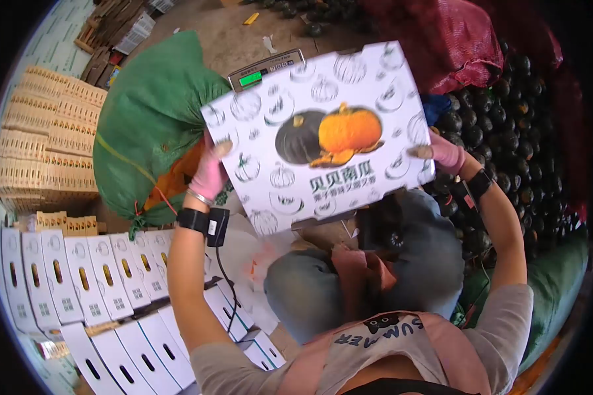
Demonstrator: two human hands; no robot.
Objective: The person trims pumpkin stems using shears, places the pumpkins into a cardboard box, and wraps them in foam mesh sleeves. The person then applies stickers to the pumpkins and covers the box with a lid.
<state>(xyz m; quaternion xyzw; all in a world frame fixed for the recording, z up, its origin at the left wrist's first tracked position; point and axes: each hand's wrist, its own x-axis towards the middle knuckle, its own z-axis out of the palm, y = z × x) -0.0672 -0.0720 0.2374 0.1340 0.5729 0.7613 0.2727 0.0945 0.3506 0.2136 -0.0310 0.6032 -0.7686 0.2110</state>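
Observation:
A white carton (263, 178) printed with pumpkin drawings and a dark and an orange pumpkin is held up in front of me, tilted. My left hand (211, 172), in a pink glove, grips its left edge with the thumb on the top face. On the opposite edge my right hand (444, 154), also in pink, grips with its thumb on top. Fingers under the carton are hidden. Behind its far edge shows a digital scale display (267, 70), lit green. Whether the carton touches the scale I cannot tell.
A green sack (158, 112) stands at left, near stacks of yellowish folded cartons (53, 125). White cartons (85, 276) line the lower left. Dark round pumpkins (494, 131) are piled at right below a red mesh sack (451, 46). A black cable (229, 283) hangs near my left arm.

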